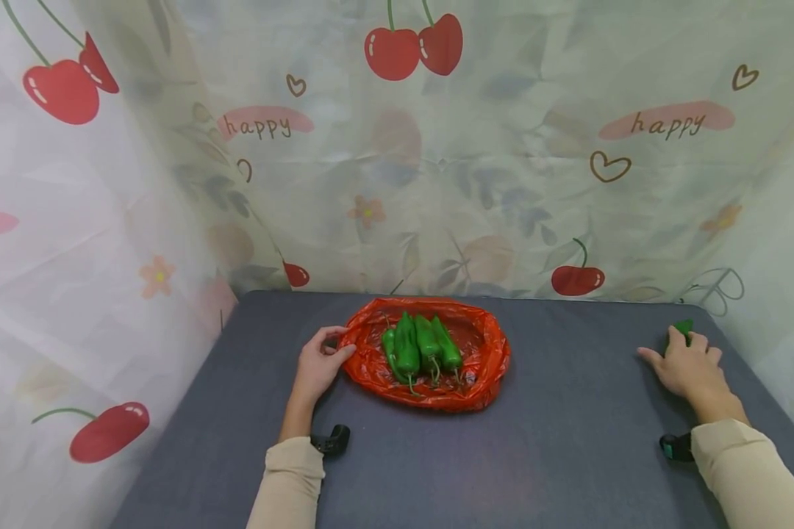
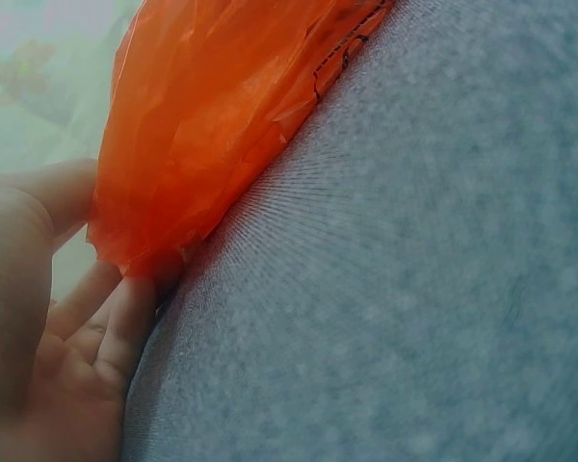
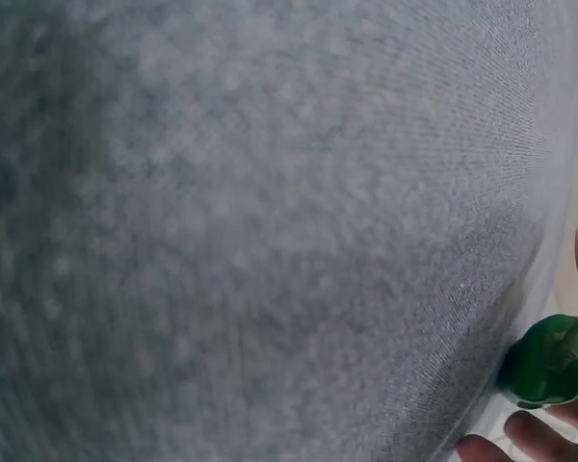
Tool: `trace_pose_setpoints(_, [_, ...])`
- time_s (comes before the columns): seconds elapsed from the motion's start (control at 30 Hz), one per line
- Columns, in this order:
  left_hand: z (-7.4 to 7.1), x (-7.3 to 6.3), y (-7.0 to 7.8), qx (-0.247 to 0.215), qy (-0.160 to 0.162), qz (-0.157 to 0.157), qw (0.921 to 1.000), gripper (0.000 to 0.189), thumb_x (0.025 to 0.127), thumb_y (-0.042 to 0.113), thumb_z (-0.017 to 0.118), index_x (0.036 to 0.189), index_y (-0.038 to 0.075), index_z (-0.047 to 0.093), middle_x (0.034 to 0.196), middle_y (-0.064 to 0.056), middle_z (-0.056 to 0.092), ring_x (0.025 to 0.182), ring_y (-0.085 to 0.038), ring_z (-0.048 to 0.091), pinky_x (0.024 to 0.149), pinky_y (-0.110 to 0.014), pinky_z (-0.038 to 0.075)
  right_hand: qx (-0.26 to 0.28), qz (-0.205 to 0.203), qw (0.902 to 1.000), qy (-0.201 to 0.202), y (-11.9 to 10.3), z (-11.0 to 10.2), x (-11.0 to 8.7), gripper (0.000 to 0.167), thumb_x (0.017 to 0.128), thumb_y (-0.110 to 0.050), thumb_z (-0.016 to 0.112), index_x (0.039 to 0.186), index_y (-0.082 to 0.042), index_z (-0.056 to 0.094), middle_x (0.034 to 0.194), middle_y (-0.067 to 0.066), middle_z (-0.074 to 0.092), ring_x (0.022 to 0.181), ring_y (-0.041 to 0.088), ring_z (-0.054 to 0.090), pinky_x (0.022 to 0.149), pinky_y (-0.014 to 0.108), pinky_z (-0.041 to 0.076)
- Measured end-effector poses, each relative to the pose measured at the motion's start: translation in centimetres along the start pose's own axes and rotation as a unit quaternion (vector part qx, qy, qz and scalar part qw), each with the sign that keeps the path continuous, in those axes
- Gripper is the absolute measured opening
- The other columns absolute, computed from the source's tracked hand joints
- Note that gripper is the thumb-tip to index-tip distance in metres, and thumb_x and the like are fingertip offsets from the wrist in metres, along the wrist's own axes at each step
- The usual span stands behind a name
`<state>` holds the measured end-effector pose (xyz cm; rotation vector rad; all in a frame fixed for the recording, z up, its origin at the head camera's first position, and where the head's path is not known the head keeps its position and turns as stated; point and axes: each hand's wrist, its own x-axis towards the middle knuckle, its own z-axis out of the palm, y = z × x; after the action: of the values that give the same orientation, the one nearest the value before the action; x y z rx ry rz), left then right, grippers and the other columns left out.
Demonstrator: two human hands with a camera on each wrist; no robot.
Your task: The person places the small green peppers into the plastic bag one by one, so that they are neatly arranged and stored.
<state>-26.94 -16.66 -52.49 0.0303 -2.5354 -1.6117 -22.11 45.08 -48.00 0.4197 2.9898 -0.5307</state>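
A red plastic bag (image 1: 364, 371) lies spread open at the back middle of the table, with several green peppers (image 1: 406, 349) inside, stems toward the person. My left hand (image 1: 317, 371) pinches the bag's left edge between thumb and fingers; the left wrist view shows the orange-looking plastic (image 2: 197, 115) there. At the far right, my right hand (image 1: 691, 367) reaches over another green pepper (image 1: 684, 328), mostly hidden by the hand in the head view. In the right wrist view this pepper (image 3: 544, 366) sits between the spread thumb and fingers, with the thumb apart from it.
A dark grey cloth covers the table (image 1: 476, 463). Patterned curtains (image 1: 437, 184) stand along the back and both sides. White cord loops (image 1: 721, 290) hang by the back right corner. Each wrist carries a small black device (image 1: 331, 440).
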Motion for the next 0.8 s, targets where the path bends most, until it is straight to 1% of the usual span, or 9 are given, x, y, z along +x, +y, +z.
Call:
trace_pose_setpoints(0.13, [0.0, 0.0, -0.1, 0.000, 0.001, 0.002, 1.0000, 0.035, 0.092, 0.033, 0.078, 0.123, 0.022, 0.067, 0.121, -0.008, 0.068, 0.083, -0.021, 0.059, 0.069, -0.029, 0.048, 0.007, 0.007, 0.9999, -0.003, -0.1, 0.2, 0.2, 0.091, 0.106, -0.058, 0.036, 0.155, 0.014, 0.011, 0.148, 0.051, 0.004, 0.128, 0.076, 0.012, 0.095, 0.079, 0.028])
trace_pose_setpoints(0.2, [0.0, 0.0, -0.1, -0.002, 0.002, 0.004, 1.0000, 0.035, 0.091, 0.033, 0.078, 0.123, 0.022, 0.067, 0.121, -0.009, 0.068, 0.083, -0.021, 0.059, 0.069, -0.029, 0.048, 0.014, 0.016, 0.9998, 0.001, -0.2, 0.2, 0.3, 0.082, 0.108, -0.050, 0.037, 0.154, 0.014, 0.015, 0.149, 0.050, 0.004, 0.130, 0.075, 0.011, 0.096, 0.079, 0.027])
trace_pose_setpoints(0.27, [0.0, 0.0, -0.1, -0.003, 0.002, 0.006, 1.0000, 0.035, 0.091, 0.033, 0.078, 0.123, 0.022, 0.067, 0.120, -0.008, 0.068, 0.083, -0.022, 0.059, 0.069, -0.029, 0.048, 0.012, 0.009, 0.9998, 0.016, -0.4, 0.4, 0.5, 0.071, 0.109, -0.039, 0.039, 0.152, 0.016, 0.022, 0.148, 0.050, 0.008, 0.132, 0.072, 0.012, 0.100, 0.077, 0.023])
trace_pose_setpoints(0.37, [0.0, 0.1, 0.0, -0.003, 0.002, 0.007, 1.0000, 0.035, 0.091, 0.032, 0.078, 0.123, 0.022, 0.067, 0.120, -0.008, 0.068, 0.084, -0.022, 0.059, 0.070, -0.030, 0.049, 0.006, 0.000, 0.9991, 0.043, -0.7, 0.5, 0.8, 0.056, 0.108, -0.022, 0.042, 0.146, 0.019, 0.031, 0.145, 0.051, 0.018, 0.134, 0.067, 0.017, 0.103, 0.076, 0.018])
trace_pose_setpoints(0.43, [-0.1, 0.1, 0.1, -0.004, 0.000, 0.006, 1.0000, 0.035, 0.092, 0.032, 0.078, 0.123, 0.022, 0.067, 0.121, -0.008, 0.067, 0.084, -0.023, 0.059, 0.070, -0.030, 0.049, -0.002, -0.006, 0.9985, 0.055, -0.9, 0.5, 0.9, 0.051, 0.107, -0.015, 0.043, 0.143, 0.020, 0.036, 0.143, 0.050, 0.025, 0.135, 0.063, 0.020, 0.104, 0.075, 0.016])
trace_pose_setpoints(0.57, [-0.1, 0.2, 0.2, -0.003, -0.002, 0.004, 1.0000, 0.035, 0.092, 0.033, 0.077, 0.124, 0.022, 0.067, 0.121, -0.008, 0.067, 0.085, -0.023, 0.060, 0.070, -0.030, 0.049, 0.024, 0.046, 0.9969, 0.058, -1.8, 0.6, 0.9, 0.051, 0.105, -0.015, 0.043, 0.145, 0.017, 0.038, 0.143, 0.046, 0.033, 0.135, 0.063, 0.026, 0.107, 0.075, 0.015])
trace_pose_setpoints(0.67, [-0.1, 0.1, 0.1, -0.001, -0.001, 0.005, 1.0000, 0.036, 0.092, 0.032, 0.078, 0.124, 0.021, 0.067, 0.120, -0.009, 0.067, 0.084, -0.022, 0.060, 0.069, -0.029, 0.049, 0.055, 0.090, 0.9924, 0.063, -2.5, 0.8, 0.8, 0.054, 0.102, -0.016, 0.039, 0.147, 0.014, 0.037, 0.144, 0.045, 0.036, 0.133, 0.064, 0.030, 0.109, 0.076, 0.014])
trace_pose_setpoints(0.73, [0.0, 0.1, 0.0, -0.002, 0.001, 0.005, 1.0000, 0.036, 0.091, 0.032, 0.078, 0.124, 0.021, 0.067, 0.119, -0.010, 0.068, 0.084, -0.021, 0.060, 0.068, -0.028, 0.049, 0.078, 0.112, 0.9881, 0.071, -2.9, 1.0, 0.8, 0.060, 0.099, -0.016, 0.037, 0.150, 0.016, 0.031, 0.143, 0.047, 0.036, 0.131, 0.065, 0.033, 0.109, 0.074, 0.017])
trace_pose_setpoints(0.8, [0.0, 0.1, -0.1, -0.003, 0.002, 0.005, 1.0000, 0.037, 0.091, 0.031, 0.079, 0.124, 0.021, 0.067, 0.119, -0.010, 0.068, 0.083, -0.020, 0.060, 0.068, -0.028, 0.049, 0.115, 0.134, 0.9813, 0.077, -3.2, 1.0, 0.6, 0.066, 0.097, -0.017, 0.036, 0.153, 0.015, 0.022, 0.142, 0.049, 0.034, 0.129, 0.067, 0.033, 0.107, 0.071, 0.022])
